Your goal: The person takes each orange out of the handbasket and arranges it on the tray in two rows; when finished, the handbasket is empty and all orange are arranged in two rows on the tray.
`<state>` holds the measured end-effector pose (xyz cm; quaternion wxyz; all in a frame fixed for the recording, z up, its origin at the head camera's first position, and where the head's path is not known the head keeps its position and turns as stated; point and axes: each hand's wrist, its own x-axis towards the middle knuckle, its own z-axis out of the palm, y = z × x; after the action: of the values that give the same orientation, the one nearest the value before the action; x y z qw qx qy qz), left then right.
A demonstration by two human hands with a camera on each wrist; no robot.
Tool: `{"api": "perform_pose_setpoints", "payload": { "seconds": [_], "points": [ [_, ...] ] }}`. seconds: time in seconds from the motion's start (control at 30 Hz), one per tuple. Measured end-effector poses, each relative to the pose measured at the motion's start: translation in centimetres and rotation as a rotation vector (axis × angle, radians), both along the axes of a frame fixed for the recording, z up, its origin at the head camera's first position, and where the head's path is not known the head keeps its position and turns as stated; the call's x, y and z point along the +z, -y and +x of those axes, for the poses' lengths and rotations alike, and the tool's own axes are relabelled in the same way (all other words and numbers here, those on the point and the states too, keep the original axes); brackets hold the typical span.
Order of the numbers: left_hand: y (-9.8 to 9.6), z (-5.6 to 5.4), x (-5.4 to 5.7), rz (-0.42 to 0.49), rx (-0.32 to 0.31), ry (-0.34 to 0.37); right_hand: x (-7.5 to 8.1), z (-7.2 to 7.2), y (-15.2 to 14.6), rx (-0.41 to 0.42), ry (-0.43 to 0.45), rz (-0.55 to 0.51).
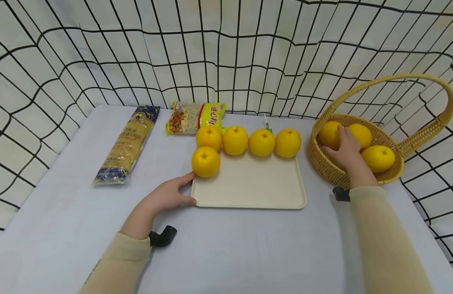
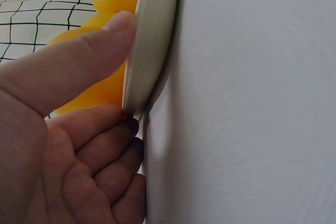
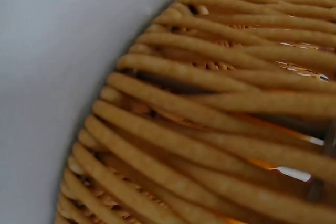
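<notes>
On a cream rectangular tray (image 1: 256,188), several oranges (image 1: 235,140) stand in a row along the back edge. One more orange (image 1: 206,161) sits in front of them at the left. My left hand (image 1: 165,196) touches the tray's left side, thumb at the front corner and a fingertip near that orange. In the left wrist view the thumb (image 2: 100,45) lies against the tray rim (image 2: 152,40). My right hand (image 1: 347,151) reaches into a wicker basket (image 1: 325,169) and grips the leftmost orange (image 1: 328,134). Only the basket weave (image 3: 210,98) fills the right wrist view; that hand is hidden there.
Two other oranges (image 1: 378,158) lie in the basket, whose tall handle (image 1: 395,77) arches over it. Behind the tray is a yellow food packet (image 1: 195,117); a long pasta pack (image 1: 127,145) lies at the left. Black wire mesh (image 1: 219,61) surrounds the white table.
</notes>
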<state>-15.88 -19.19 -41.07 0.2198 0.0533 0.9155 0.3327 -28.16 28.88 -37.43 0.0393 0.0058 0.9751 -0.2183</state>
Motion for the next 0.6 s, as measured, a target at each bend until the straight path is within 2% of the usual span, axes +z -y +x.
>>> {"api": "perform_pose_setpoints", "payload": {
  "seconds": [0.27, 0.4, 0.6],
  "points": [
    [0.04, 0.11, 0.2, 0.023, -0.008, -0.009, 0.12, 0.44, 0.41, -0.108, 0.079, -0.048],
    [0.05, 0.09, 0.17, 0.016, -0.009, -0.01, 0.09, 0.51, 0.5, -0.128, 0.066, -0.064],
    [0.02, 0.04, 0.07, 0.016, -0.008, -0.004, -0.1, 0.36, 0.37, -0.091, -0.002, -0.083]
  ]
}}
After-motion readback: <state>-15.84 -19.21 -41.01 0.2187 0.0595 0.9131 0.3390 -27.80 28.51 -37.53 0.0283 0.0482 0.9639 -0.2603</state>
